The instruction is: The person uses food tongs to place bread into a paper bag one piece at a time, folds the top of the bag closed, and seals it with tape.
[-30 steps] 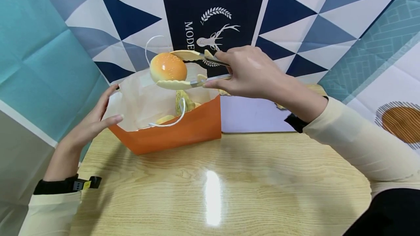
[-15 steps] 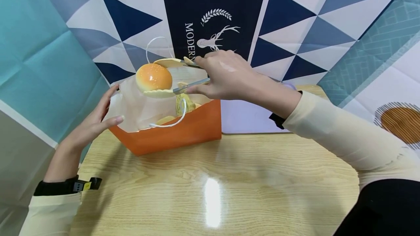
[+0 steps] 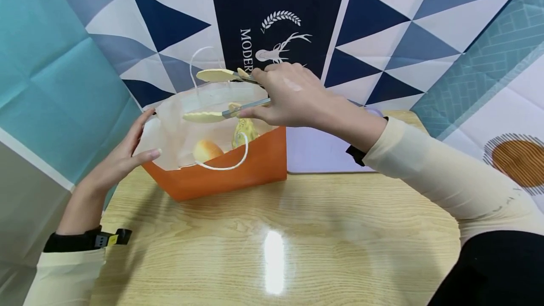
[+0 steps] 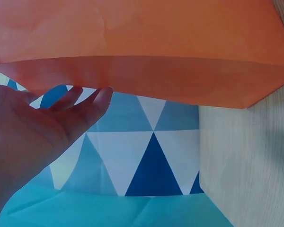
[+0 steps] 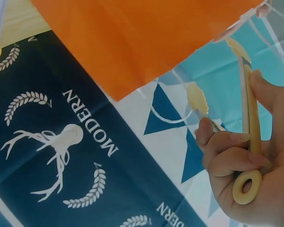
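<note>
- Worktop (image 3: 272, 249) of pale wood carries an orange bag (image 3: 238, 174) and, just right of it, a lilac board (image 3: 318, 150) that the right arm (image 3: 357, 119) partly hides.
- Patterned cloth (image 3: 170, 8), in blue and white triangles, stands behind the bag.
- A white front handle (image 3: 225, 168) loops over the bag's front wall and crosses before a yellow-green piece (image 3: 245, 135); a back handle (image 3: 192, 67) rises at the far side.
- The bun (image 3: 207, 150) lies inside the bag near the front wall, which hides its lower part; the yellow-green piece stands to its right.
- Tongs (image 3: 223, 114) reach over the bag's mouth, above the bun and apart from it, their two tips spread.
- Their long axis runs sideways, tips to the left, ring end toward the right palm.
- The bag's long axis also runs sideways, its right end slightly farther off, its mouth upward.
- The right hand's (image 3: 293, 93) grip is clamped on the tongs.
- The left hand (image 3: 121, 155) rests at the bag's left end, thumb and fingers apart.
</note>
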Available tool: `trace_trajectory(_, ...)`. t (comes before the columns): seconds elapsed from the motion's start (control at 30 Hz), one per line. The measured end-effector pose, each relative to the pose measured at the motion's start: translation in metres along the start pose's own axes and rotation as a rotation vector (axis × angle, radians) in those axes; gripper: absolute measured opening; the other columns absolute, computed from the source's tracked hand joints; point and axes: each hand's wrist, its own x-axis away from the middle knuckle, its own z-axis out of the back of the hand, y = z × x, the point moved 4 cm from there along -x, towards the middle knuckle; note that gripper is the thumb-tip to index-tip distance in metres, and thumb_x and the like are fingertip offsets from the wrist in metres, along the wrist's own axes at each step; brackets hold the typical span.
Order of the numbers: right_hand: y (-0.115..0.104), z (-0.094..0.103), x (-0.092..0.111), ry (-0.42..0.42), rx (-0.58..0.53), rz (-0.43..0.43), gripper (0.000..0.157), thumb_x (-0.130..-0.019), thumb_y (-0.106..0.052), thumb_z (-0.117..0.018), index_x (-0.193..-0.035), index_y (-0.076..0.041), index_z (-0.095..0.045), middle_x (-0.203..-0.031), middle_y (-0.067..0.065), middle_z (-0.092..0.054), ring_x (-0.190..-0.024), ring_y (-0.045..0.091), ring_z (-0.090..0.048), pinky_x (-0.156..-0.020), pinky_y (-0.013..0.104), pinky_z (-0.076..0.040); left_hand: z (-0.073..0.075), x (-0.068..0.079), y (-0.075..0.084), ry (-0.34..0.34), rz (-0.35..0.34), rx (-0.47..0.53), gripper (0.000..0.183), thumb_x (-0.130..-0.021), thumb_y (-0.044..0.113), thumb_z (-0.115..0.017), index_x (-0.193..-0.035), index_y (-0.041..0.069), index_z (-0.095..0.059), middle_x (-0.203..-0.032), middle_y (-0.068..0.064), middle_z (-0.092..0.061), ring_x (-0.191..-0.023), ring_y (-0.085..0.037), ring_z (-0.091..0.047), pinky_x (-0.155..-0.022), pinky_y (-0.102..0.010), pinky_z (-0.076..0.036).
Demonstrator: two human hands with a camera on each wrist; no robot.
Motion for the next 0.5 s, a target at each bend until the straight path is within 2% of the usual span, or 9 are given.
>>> trace_trajectory(0.1,0.008,0.003,0.004,-0.007,-0.010,-0.036,0.071,-0.078,-0.077,-0.057,-0.107,-0.013,-0.063,-0.077,0.000,-0.058,-0.067,0.020,-0.055,-0.052,0.039,-0.046,0.000,0.000,0.001,0.003,-0.008,0.000,0.086,-0.094,0.004,-0.053,-0.159,0.036,-0.005,-0.163,-0.004,-0.008,-0.141,-0.029,-0.014,-0.101,-0.079,-0.015)
trace_trajectory(0.13,0.012,0.004,0.006,-0.013,-0.017,-0.050,0.072,-0.078,-0.078,-0.056,-0.109,-0.013,-0.063,-0.077,-0.001,-0.058,-0.068,0.020,-0.055,-0.053,0.039,-0.046,0.000,-0.001,0.001,0.003,-0.011,0.002,0.086,-0.094,0.004,-0.053,-0.159,0.035,-0.005,-0.163,-0.003,-0.008,-0.141,-0.029,-0.013,-0.101,-0.079,-0.015)
trace_trajectory(0.23,0.026,0.009,0.013,-0.005,-0.030,-0.080,0.083,-0.078,-0.080,-0.054,-0.125,-0.012,-0.063,-0.078,0.002,-0.060,-0.067,0.020,-0.054,-0.052,0.037,-0.046,0.000,-0.001,0.003,0.002,-0.017,0.009,0.087,-0.094,0.003,-0.053,-0.159,0.033,-0.004,-0.163,-0.002,-0.008,-0.141,-0.028,-0.013,-0.101,-0.078,-0.016)
trace_trajectory(0.37,0.047,0.016,0.025,0.040,-0.045,-0.106,0.092,-0.079,-0.079,-0.053,-0.137,-0.008,-0.057,-0.076,0.006,-0.058,-0.065,0.021,-0.052,-0.056,0.036,-0.044,-0.002,-0.003,0.005,0.003,-0.028,0.016,0.088,-0.093,0.001,-0.054,-0.159,0.031,-0.004,-0.163,0.000,-0.004,-0.144,-0.023,-0.007,-0.104,-0.078,-0.009)
trace_trajectory(0.5,0.067,0.021,0.038,0.070,-0.052,-0.135,0.083,-0.081,-0.077,-0.052,-0.125,-0.007,-0.063,-0.068,0.008,-0.055,-0.060,0.023,-0.050,-0.053,0.036,-0.039,-0.003,-0.004,0.005,0.007,-0.037,0.017,0.088,-0.093,0.001,-0.054,-0.159,0.031,-0.005,-0.163,0.001,-0.004,-0.144,-0.020,-0.007,-0.104,-0.077,-0.007)
